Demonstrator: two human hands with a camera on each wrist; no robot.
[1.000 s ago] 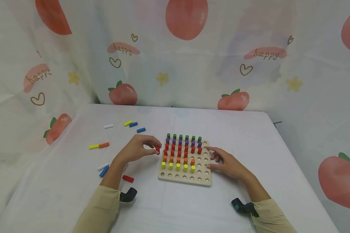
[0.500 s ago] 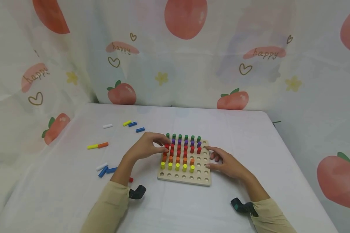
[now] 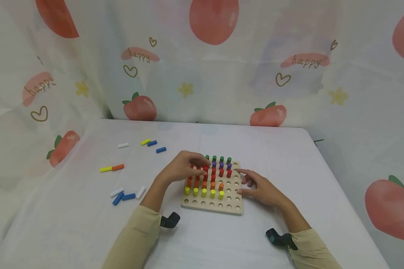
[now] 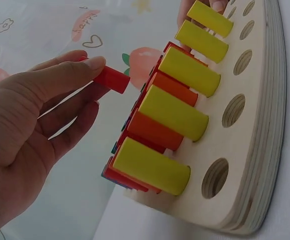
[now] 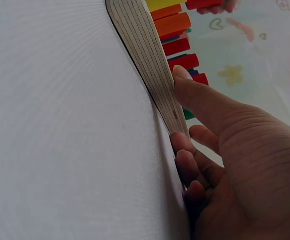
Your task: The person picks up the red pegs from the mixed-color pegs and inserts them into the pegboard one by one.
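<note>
My left hand (image 3: 182, 167) pinches a red peg (image 4: 114, 80) between thumb and fingertips, above the wooden pegboard (image 3: 211, 210). In the left wrist view the peg tilts, beyond the row of yellow pegs (image 4: 159, 165). Green pegs (image 3: 221, 159), purple pegs (image 3: 221, 165), red pegs (image 3: 221, 173), orange pegs (image 3: 213, 185) and yellow pegs stand upright in rows, some hidden behind my left hand. My right hand (image 3: 260, 188) grips the board's right edge, thumb (image 5: 199, 92) at its upper rim and fingertips (image 5: 182, 142) lower along the edge.
Loose pegs lie on the white table at left: a white peg (image 3: 123, 145), an orange peg (image 3: 118, 167) touching a yellow one, a blue peg (image 3: 161, 150), and several blue and white ones nearer my left forearm. A printed curtain (image 3: 215, 93) hangs behind.
My left hand has moved right with the red peg, from beside the board to over its rows. My right hand stays at the board's edge.
</note>
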